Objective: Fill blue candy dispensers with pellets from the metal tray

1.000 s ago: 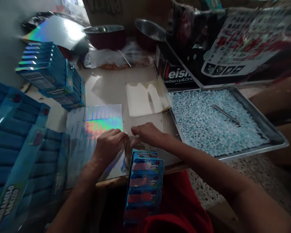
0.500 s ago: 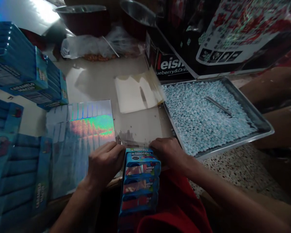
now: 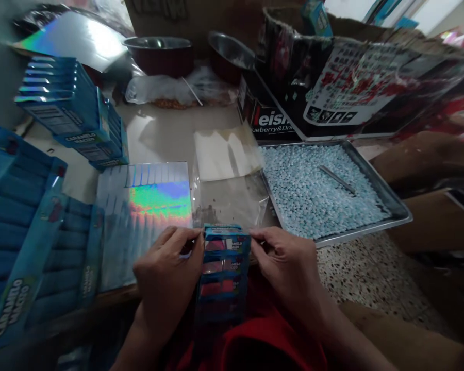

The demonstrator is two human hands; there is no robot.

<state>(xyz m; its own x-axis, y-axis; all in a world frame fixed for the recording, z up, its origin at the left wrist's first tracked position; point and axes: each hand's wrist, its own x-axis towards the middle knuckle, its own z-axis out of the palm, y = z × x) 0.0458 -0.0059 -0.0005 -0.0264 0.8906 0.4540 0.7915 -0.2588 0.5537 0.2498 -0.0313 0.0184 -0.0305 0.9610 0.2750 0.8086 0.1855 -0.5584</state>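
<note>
A stack of blue candy boxes (image 3: 226, 265) with windows and "Caramelo Macizo" print stands at the table's front edge, against the red clothing. Clear plastic film (image 3: 251, 200) spreads from the top of the stack across the table. With thumb and fingers, my left hand (image 3: 170, 270) pinches the film at the stack's upper left corner. My right hand (image 3: 288, 263) has the same pinch at the upper right corner. The film between the fingertips is thin and hard to make out. Beyond it lies a whitish paper sheet (image 3: 216, 154) with yellowed edges.
A metal tray (image 3: 400, 214) of pale blue candies (image 3: 305, 190), with a metal strip (image 3: 336, 179) on top, sits right. Left are stacked blue boxes (image 3: 71, 98), blue packs (image 3: 19, 216) and a shiny holographic sheet (image 3: 158, 201). Behind stand bowls (image 3: 158, 56) and a black carton (image 3: 332, 87).
The view has tilted up and shifted left. Both hands have turned from palms-down over the stack's far end to pinching at its two upper corners.
</note>
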